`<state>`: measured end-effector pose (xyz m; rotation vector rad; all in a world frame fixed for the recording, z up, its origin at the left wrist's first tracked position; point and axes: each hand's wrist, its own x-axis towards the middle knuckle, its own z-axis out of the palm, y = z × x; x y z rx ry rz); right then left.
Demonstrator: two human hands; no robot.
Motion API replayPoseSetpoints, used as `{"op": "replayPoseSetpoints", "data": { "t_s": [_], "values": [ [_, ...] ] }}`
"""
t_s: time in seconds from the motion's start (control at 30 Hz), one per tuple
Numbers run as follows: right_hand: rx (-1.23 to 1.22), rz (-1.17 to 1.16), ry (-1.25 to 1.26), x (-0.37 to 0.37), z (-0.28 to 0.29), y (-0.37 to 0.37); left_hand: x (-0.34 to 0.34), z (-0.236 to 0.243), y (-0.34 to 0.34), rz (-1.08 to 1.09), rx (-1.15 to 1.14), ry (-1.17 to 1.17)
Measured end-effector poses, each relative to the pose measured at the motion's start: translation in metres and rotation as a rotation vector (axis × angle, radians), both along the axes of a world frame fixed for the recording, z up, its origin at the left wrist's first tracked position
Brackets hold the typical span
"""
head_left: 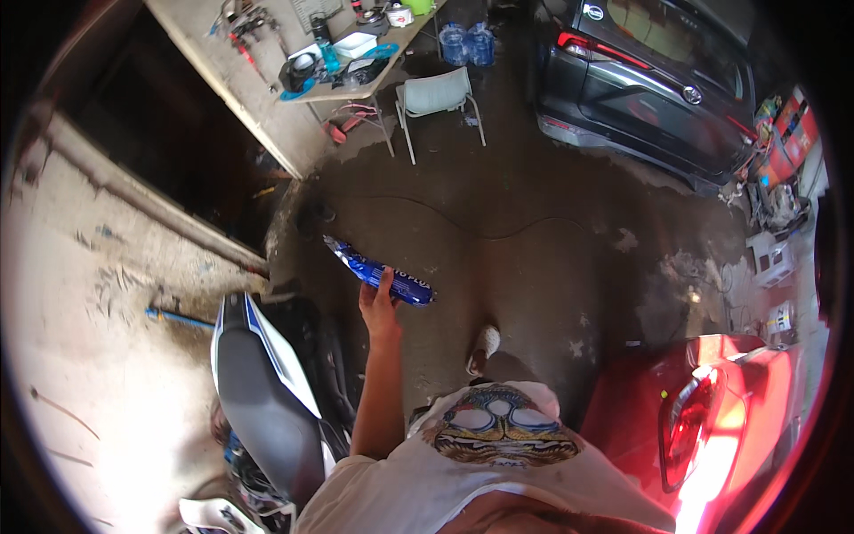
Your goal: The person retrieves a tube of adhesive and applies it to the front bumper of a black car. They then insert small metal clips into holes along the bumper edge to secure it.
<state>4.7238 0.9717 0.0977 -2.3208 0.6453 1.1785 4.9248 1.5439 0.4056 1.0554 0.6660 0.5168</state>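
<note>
My left hand (379, 305) is held out in front of me, closed around a long, shiny blue plastic packet (411, 287). My thumb lies across its printed side, and the other fingers are mostly hidden behind it. One end of the packet is crumpled and silvery and points up to the left; the other end points to the right. Whether the packet is sealed I cannot tell. Below it is the dark, wet-looking floor (463, 267). My right hand does not show.
At my left stands a motorbike with a dark seat (267, 409). A red vehicle (640, 400) is close on my right. Ahead are a chair (436, 93), a cluttered table (391, 53), water jugs (467, 44) and a grey car (640, 89). A thin cable (498, 238) crosses the floor.
</note>
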Motion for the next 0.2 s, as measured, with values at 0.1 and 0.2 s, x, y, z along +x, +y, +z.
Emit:
{"op": "replayPoseSetpoints", "data": {
  "t_s": [0.1, 0.2],
  "values": [
    [0.002, 0.053, -0.317, 0.197, 0.017, 0.009, 0.096, -0.022, 0.019, -0.012, -0.027, 0.114],
    [0.066, 0.059, -0.644, 0.415, 0.079, 0.053, 0.189, 0.005, 0.041, 0.025, -0.032, 0.041]
  ]
}}
